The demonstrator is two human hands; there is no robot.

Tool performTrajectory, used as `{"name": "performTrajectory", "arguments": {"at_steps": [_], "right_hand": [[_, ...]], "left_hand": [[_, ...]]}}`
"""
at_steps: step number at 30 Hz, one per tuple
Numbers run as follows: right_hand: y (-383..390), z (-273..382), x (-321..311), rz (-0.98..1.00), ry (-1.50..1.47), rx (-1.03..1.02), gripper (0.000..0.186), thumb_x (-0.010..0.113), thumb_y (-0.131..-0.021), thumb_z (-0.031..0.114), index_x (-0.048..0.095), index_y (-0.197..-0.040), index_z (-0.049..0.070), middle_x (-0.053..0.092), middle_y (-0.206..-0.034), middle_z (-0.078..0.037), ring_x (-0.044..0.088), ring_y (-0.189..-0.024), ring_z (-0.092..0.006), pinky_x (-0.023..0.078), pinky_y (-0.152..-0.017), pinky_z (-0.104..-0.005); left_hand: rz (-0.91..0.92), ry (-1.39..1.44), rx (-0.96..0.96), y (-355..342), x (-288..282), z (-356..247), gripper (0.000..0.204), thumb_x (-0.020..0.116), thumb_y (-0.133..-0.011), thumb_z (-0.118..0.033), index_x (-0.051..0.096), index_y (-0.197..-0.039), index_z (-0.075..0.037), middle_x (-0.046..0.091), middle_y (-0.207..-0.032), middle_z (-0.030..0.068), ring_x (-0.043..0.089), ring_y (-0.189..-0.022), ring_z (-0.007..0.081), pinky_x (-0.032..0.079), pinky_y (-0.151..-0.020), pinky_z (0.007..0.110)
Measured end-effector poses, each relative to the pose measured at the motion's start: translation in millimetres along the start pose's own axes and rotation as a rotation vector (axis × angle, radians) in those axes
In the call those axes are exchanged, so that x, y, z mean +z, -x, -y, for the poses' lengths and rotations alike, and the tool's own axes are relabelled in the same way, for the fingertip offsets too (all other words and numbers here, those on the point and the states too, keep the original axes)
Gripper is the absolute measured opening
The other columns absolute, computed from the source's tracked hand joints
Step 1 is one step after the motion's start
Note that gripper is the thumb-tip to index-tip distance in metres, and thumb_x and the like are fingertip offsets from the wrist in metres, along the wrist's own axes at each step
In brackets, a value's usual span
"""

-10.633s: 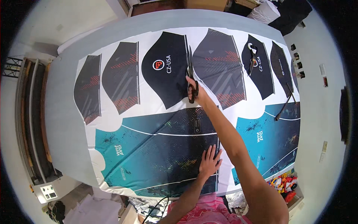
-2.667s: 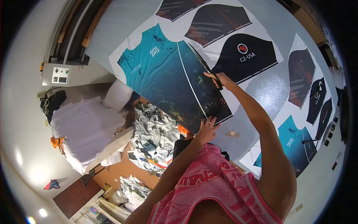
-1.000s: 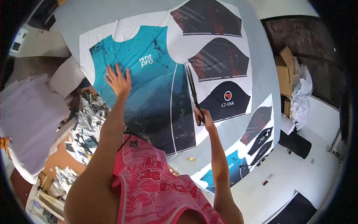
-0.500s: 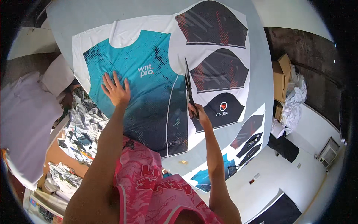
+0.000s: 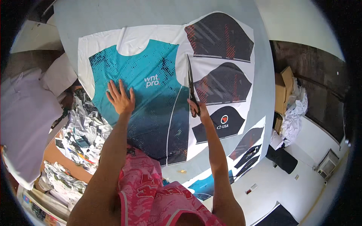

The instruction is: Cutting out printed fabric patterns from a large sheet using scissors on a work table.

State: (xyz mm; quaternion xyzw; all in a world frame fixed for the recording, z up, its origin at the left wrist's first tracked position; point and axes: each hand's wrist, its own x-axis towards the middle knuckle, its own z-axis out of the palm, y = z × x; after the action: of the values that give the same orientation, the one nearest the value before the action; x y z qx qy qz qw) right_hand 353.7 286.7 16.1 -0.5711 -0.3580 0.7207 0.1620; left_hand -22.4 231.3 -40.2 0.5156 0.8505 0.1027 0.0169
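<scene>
A teal-to-dark printed shirt panel (image 5: 147,109) lies on white fabric (image 5: 98,35) on the grey-blue table (image 5: 166,15). My left hand (image 5: 120,98) rests flat on the teal part, left of the white print, fingers spread. My right hand (image 5: 198,108) is closed round the handles of long black scissors (image 5: 190,81) at the panel's right edge. The blades point away from me along the white margin, their tips up by the armhole curve. To their right are three dark sleeve-shaped pieces (image 5: 218,81), two streaked with red and the nearest bearing a round red logo.
More printed pieces (image 5: 247,141) lie on the table's near right. Beyond the right edge are a cardboard box (image 5: 283,90) with crumpled white cloth and a black item (image 5: 283,158). At lower left are heaps of fabric scraps (image 5: 86,132) and a stack of pale cloth (image 5: 28,120).
My right hand with the scissors has moved away from me along the panel's edge. My left hand has shifted from the panel's bottom edge up onto the teal area.
</scene>
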Motion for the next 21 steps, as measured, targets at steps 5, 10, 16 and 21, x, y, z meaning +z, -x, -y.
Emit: {"name": "performTrajectory", "arguments": {"at_steps": [5,10,16,21], "right_hand": [[-15,32,0,0.014,0.094,0.101,0.043,0.057,-0.098,0.047,0.056,-0.078,0.008,0.050,-0.066,-0.001,0.050,-0.058,-0.0132,0.040,-0.059,-0.0268],[-39,59,-15,0.127,0.265,0.010,0.044,0.056,-0.098,0.049,0.056,-0.079,0.009,0.051,-0.067,-0.001,0.051,-0.058,-0.0136,0.040,-0.058,-0.0273],[-64,72,-22,0.122,0.165,0.019,0.045,0.058,-0.097,0.048,0.056,-0.078,0.008,0.052,-0.066,-0.002,0.052,-0.059,-0.0132,0.040,-0.059,-0.0277],[-82,119,-21,0.266,0.253,-0.011,0.042,0.059,-0.098,0.044,0.056,-0.080,0.007,0.051,-0.069,-0.001,0.053,-0.062,-0.0127,0.040,-0.060,-0.0271]], "left_hand": [[0.026,0.021,-0.017,-2,-2,0,0.067,0.049,-0.096,-0.049,0.038,-0.152,-0.013,0.024,-0.161,0.0208,0.020,-0.150,0.0369,0.014,-0.119,0.058],[0.049,0.047,-0.018,-1,-4,-2,0.066,0.049,-0.097,-0.048,0.038,-0.152,-0.013,0.023,-0.162,0.0205,0.019,-0.150,0.0369,0.014,-0.119,0.058],[0.041,0.051,-0.034,0,-5,-1,0.067,0.049,-0.097,-0.047,0.037,-0.153,-0.013,0.021,-0.162,0.0194,0.018,-0.151,0.0357,0.014,-0.119,0.057],[0.043,0.063,-0.026,0,-6,-2,0.067,0.050,-0.096,-0.046,0.037,-0.152,-0.013,0.022,-0.162,0.0198,0.019,-0.150,0.0364,0.014,-0.119,0.057]]}}
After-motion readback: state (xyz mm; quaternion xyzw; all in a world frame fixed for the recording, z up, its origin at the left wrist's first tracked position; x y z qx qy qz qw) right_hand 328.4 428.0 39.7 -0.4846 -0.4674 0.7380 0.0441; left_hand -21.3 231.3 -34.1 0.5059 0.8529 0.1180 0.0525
